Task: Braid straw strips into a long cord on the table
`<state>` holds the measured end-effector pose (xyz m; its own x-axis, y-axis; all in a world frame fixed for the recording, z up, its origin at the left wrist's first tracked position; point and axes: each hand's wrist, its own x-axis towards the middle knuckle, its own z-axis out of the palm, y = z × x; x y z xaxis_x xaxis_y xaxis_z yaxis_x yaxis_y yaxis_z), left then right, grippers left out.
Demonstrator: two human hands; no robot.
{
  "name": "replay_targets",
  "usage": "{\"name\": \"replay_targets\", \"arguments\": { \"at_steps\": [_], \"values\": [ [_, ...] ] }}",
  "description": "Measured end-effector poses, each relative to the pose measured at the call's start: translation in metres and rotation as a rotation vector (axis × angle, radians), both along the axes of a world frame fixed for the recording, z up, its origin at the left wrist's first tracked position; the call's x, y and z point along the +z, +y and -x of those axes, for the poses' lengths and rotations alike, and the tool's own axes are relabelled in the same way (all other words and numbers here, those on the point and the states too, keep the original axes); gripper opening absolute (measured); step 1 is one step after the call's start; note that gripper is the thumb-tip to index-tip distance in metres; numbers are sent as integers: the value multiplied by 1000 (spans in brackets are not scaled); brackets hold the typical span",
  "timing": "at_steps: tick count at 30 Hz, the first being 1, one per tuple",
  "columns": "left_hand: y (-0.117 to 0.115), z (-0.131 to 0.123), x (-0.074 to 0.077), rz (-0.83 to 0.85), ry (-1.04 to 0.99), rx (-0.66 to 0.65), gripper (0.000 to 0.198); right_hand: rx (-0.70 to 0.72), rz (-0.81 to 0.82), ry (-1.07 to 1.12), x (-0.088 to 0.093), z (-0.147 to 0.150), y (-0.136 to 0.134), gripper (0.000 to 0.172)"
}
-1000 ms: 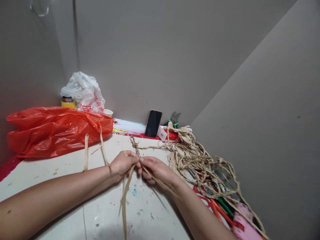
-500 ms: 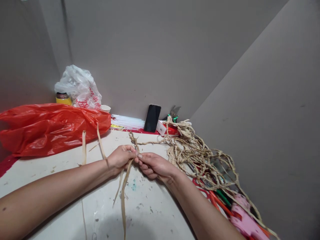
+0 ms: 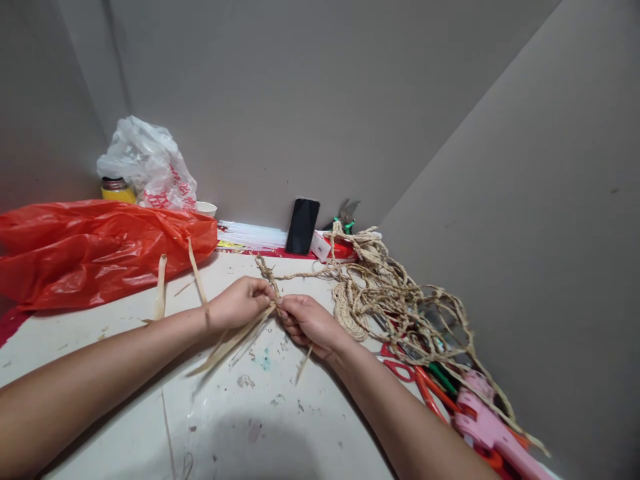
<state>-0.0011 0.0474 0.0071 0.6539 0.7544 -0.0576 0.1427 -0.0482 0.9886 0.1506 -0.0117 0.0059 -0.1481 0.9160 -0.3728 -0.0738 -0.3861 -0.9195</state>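
Above the middle of the white table, my left hand (image 3: 243, 301) and my right hand (image 3: 310, 325) almost touch, both closed in a pinch. Between them is the working end of a twisted fibre rope (image 3: 266, 268), brown and rough. Flat tan fibre strips (image 3: 227, 348) hang from the pinch, fanning toward the lower left; a short end shows below my right hand. The rope's thin cord runs right to a tangled pile of braided rope (image 3: 395, 293). My fingertips hide the exact join.
A red plastic bag (image 3: 107, 247) lies at left, with loose strips (image 3: 161, 287) beside it. A phone (image 3: 303, 227) leans upright at the back near pruning shears (image 3: 347, 213). Red-handled scissors (image 3: 399, 369) and a pink glue gun (image 3: 493, 427) lie at right.
The hanging strips have swung from nearly vertical to slanting down-left, and a strip end now shows below my right hand. My left fingers have shifted at the join. The view has tilted slightly.
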Motion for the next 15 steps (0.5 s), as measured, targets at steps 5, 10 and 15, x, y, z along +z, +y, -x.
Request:
{"name": "replay_targets", "arguments": {
  "at_steps": [5,10,15],
  "values": [
    [4,4,8,-132,138,-18,13,-96,-23,-72,-6,7,0,22],
    [-17,-2,17,158,183,8,15,-146,-26,-49,-6,10,-3,24],
    [-37,-7,7,124,161,27,23,-132,19,85,1,12,-7,39]
  ]
}}
